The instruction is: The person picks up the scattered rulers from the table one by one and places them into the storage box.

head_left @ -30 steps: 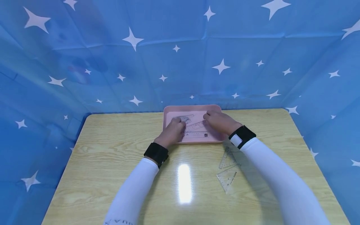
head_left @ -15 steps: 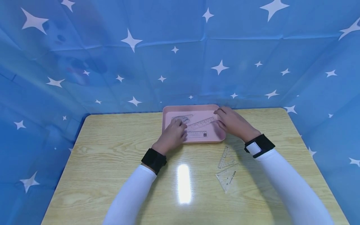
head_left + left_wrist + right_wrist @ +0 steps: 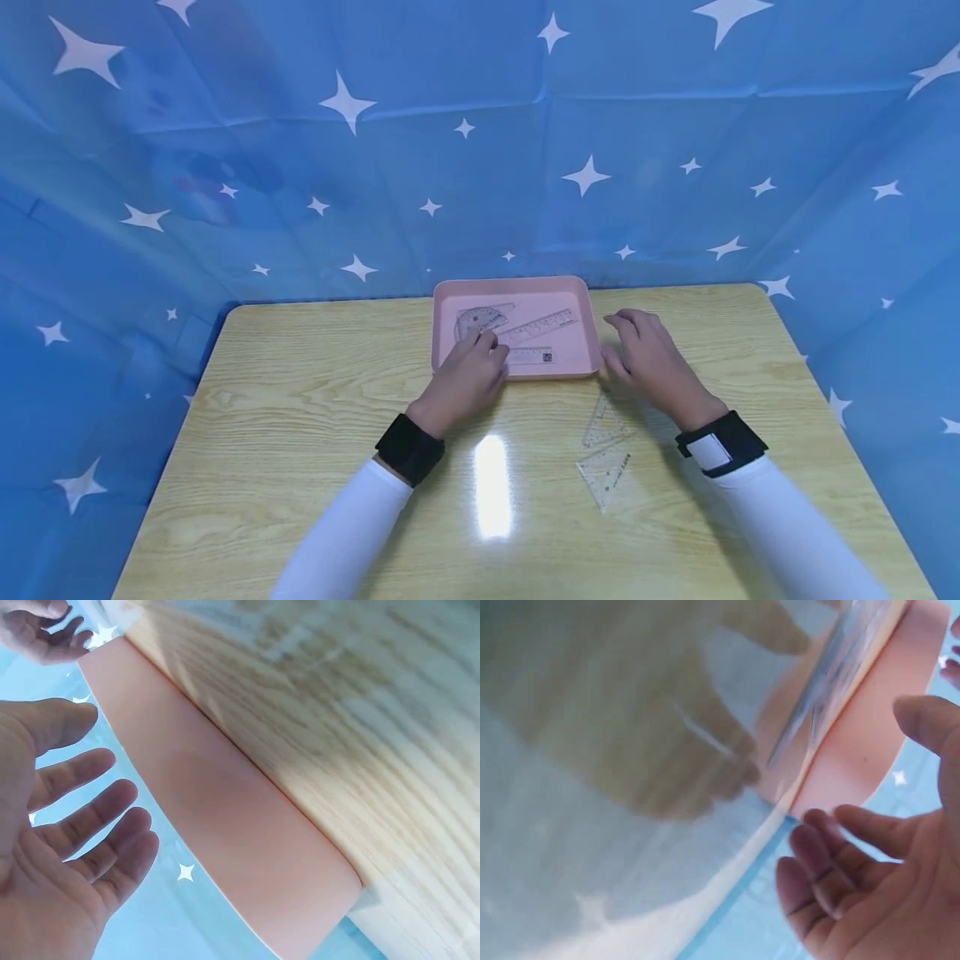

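A pink tray (image 3: 536, 292) stands at the table's back edge. Inside it lie a clear protractor (image 3: 480, 319), a slanted clear ruler (image 3: 538, 327) and a shorter clear ruler (image 3: 531, 356) nearer the front. My left hand (image 3: 467, 373) hovers over the tray's front left part, fingers loosely bent and holding nothing; in the left wrist view they are spread apart beside the tray wall (image 3: 210, 795). To the right of the tray is my right hand (image 3: 660, 362), relaxed and without anything in its fingers. Two clear set squares, one farther (image 3: 604, 423) and one nearer (image 3: 604, 475), lie on the table below it.
The wood-grain table (image 3: 300, 375) reaches to a blue star-printed cloth (image 3: 480, 183) hanging behind and at both sides. A bright light reflection (image 3: 492, 487) shows on the tabletop in front of the tray.
My right hand has left the slanted ruler, moving right and toward me out of the tray. My left hand has shifted slightly right, uncovering more of the protractor. The set squares stay put.
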A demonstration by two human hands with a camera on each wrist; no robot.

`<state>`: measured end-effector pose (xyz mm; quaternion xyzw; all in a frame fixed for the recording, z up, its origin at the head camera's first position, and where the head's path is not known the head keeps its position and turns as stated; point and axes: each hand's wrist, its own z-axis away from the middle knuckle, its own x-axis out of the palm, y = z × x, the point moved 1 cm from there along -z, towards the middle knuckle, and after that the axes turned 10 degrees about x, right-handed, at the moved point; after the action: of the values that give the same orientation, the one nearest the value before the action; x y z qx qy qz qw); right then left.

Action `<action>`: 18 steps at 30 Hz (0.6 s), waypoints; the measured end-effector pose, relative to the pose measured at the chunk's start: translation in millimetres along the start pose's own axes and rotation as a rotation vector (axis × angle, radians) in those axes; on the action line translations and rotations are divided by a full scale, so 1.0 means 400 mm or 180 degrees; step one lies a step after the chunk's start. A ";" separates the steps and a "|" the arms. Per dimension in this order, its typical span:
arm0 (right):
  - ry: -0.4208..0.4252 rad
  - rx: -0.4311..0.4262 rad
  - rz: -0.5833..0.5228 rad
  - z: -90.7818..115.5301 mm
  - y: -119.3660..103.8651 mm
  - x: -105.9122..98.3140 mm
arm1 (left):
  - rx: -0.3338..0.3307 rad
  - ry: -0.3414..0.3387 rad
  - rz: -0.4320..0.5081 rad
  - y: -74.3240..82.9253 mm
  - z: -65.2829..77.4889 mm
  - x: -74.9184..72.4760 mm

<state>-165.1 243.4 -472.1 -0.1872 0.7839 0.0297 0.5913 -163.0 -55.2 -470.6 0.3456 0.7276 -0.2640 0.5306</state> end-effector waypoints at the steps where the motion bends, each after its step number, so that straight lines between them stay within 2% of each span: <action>1: -0.0028 0.0053 -0.0010 0.010 -0.002 0.003 | 0.0052 0.0032 -0.0103 0.005 0.001 0.002; 5: -0.0234 0.0217 0.0044 0.049 -0.013 0.015 | 0.0188 0.0072 -0.0386 0.027 0.007 0.007; 13: -0.0684 0.0546 0.0107 0.125 -0.038 0.037 | 0.0321 0.0017 -0.0377 0.066 0.021 0.017; 18: -0.0753 0.0617 0.0325 0.167 -0.057 0.041 | 0.0389 -0.0007 -0.0511 0.078 0.029 0.025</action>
<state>-100.5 236.0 -503.4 -0.0844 0.7165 0.0059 0.6925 -133.9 -42.2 -484.1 0.3176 0.7350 -0.3499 0.4864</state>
